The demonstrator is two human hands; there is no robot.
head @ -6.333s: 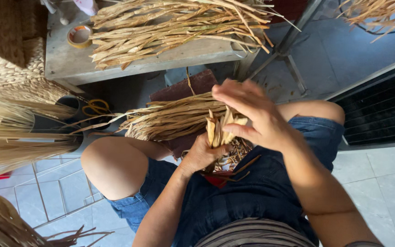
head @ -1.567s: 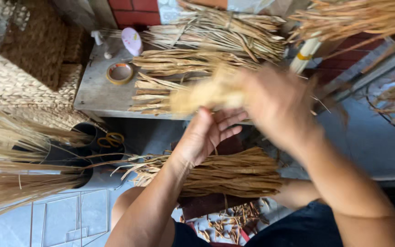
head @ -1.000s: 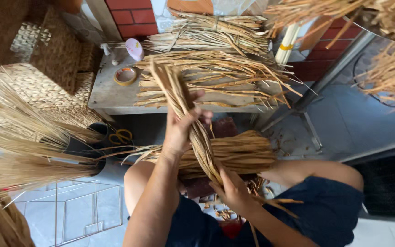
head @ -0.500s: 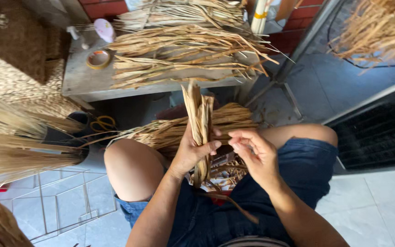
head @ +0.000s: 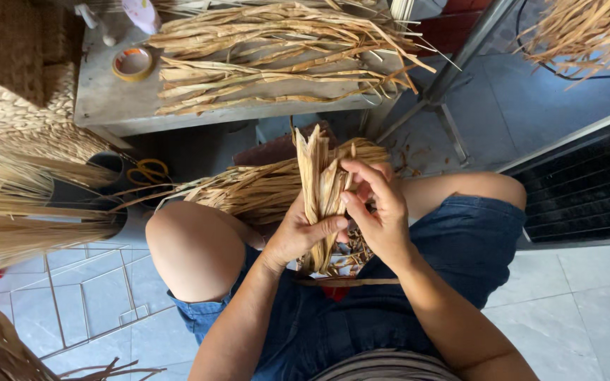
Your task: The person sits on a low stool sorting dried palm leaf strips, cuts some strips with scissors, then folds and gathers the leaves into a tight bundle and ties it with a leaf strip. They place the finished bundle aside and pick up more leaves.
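Now both hands: left (head: 298,236) grips dried-leaf bundle (head: 317,176) upright, right (head: 379,212) pinches strips w/ fingertips.

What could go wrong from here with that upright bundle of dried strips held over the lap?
The left hand clamps the strip bundle only low down, so the loose tops could splay or slip as the right hand picks at them. The stiff strips might crack where fingers bend them. Fragments could drop onto the lap bundle and tangle there.
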